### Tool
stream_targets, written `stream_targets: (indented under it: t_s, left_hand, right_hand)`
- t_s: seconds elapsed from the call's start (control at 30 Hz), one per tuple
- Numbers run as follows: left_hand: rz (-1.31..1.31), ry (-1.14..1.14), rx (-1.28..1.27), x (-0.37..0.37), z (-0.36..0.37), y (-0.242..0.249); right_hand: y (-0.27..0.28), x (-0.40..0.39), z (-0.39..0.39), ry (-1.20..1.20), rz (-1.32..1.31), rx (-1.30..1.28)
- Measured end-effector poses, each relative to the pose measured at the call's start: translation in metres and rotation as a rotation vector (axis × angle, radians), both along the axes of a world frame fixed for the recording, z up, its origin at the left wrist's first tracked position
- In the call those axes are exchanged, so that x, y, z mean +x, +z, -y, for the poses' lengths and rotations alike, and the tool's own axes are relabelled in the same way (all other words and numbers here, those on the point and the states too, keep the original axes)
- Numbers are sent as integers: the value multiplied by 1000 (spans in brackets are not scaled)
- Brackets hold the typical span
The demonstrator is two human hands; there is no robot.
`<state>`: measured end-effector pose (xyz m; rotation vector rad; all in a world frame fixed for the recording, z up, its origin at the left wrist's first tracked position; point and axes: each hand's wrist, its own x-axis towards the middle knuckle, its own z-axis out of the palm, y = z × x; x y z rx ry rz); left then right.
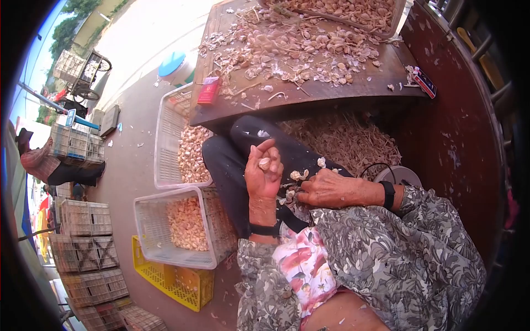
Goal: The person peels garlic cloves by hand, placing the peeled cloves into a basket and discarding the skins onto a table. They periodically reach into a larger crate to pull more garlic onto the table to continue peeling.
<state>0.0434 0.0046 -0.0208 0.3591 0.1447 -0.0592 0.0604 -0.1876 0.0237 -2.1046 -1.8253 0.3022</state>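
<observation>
My left hand [263,175] is turned palm up above my lap, its fingers curled around a pale garlic clove [265,164]. Knuckles up, my right hand [327,189] rests low over my lap with its fingers bent inward. What its fingertips hold, if anything, is hidden. Small garlic pieces [298,175] lie on the dark trousers [223,165] between the two hands, with bits of papery skin around them.
A wooden table [265,102] ahead bears heaped garlic, loose skins and a red box [208,90]. Crates of cloves [187,226] stand at my left, above a yellow crate [144,265]. Skins pile up under the table. A person [41,160] carries a crate near stacked crates [85,254].
</observation>
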Motion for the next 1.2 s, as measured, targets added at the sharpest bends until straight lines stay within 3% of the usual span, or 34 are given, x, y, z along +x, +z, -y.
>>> stream_targets:
  t_s: [0.17,0.23,0.37,0.43,0.47,0.63,0.7,0.83,0.87,0.9,0.97,1.0,1.03,1.07,1.1,1.2]
  left_hand:
    - [14,21,-63,-2,-4,0]
    - [15,14,-89,-2,-8,-5]
    - [44,10,-110,-5,-9,-9]
    - [-14,31,-67,-6,-8,-6]
    - [-86,43,-37,-7,-6,-5]
    - [32,-53,-80,-1,9,-14]
    - [40,-119,-78,-2,16,-13]
    - [117,-181,-281,-3,15,-14]
    - [-105,-51,-147,-4,22,-8]
    - [-110,-51,-151,-4,17,-13]
    - [32,-134,-150,-3,15,-29]
    - [-134,-70,-42,-4,20,-18]
    - [-133,-150,-98,-9,43,-29]
    - [-72,-115,-84,-3,23,-6]
    - [-69,-105,-64,-2,23,-10]
    - [-143,-67,-55,-3,29,0]
  right_hand:
    - [8,1,-5,20,31,1]
    - [6,-1,-8,33,166,-40]
    - [12,9,-3,26,-32,-1]
    - [17,14,0,-106,-355,51]
    - [23,16,-1,-188,-397,63]
    - [66,25,-26,-345,-336,311]
    - [56,31,-40,-305,-67,227]
    - [25,42,-47,-341,-217,312]
    - [15,44,-47,-364,-392,444]
    - [20,43,-46,-366,-395,440]
    - [40,44,-37,-472,-1327,441]
    - [43,43,-33,-545,-1540,467]
    - [23,43,-8,-564,-1518,422]
    - [26,57,-30,-392,-1968,624]
    - [21,61,-28,-327,-2158,657]
    - [18,62,-29,-307,-2262,754]
